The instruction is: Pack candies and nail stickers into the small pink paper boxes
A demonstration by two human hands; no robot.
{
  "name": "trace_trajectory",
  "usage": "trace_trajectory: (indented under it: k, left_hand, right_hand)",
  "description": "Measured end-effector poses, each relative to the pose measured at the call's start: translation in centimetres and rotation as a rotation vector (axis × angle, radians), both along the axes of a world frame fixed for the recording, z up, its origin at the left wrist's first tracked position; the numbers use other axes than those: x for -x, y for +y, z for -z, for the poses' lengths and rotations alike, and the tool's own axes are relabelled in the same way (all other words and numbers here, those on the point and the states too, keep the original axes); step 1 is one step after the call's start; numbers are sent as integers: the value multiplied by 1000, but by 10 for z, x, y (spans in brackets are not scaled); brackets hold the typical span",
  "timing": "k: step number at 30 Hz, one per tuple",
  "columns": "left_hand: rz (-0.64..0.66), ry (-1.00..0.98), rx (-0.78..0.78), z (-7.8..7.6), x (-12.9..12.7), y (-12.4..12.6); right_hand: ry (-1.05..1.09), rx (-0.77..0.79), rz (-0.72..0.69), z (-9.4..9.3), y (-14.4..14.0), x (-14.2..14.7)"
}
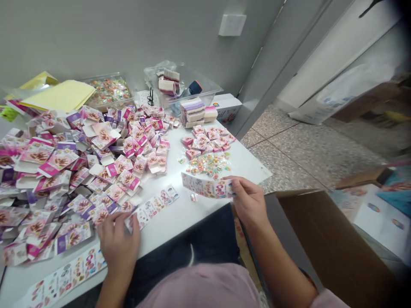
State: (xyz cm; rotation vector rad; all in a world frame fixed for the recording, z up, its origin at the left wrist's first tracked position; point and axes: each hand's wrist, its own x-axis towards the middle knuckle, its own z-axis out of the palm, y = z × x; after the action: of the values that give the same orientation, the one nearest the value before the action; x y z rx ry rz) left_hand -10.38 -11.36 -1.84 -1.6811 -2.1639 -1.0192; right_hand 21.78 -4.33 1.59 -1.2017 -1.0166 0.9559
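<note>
My right hand (pixel 250 201) pinches the right end of a long printed paper strip (pixel 205 186) covered in small colourful pictures. That strip is held up over the table's front edge. Under the curled fingers and thumb of my left hand (pixel 118 237) is the near end of a second printed strip (pixel 157 205), which slants away across the white table. Another such strip (pixel 69 276) lies along the front edge at the lower left, partly hidden by my left wrist. Just below the raised strip sits a tiny clear packet (pixel 193 196).
A big heap of small pink and purple boxes (pixel 96 158) covers the table's left. Beyond the raised strip are small colourful packets (pixel 210 164), a smaller box group (pixel 208 139) and stacked bundles (pixel 192 112). Clear trays (pixel 205 81) stand behind. An open carton (pixel 321 231) is at right.
</note>
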Motion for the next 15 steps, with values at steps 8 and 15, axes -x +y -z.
trace_trajectory:
  k: [8, 15]
  left_hand:
    - [892, -1123, 618, -56, -104, -3]
    - [636, -1879, 579, -56, -177, 26]
  right_hand:
    - [-408, -119, -156, -70, -15, -5]
    - [-716, -447, -469, -88, -16, 5]
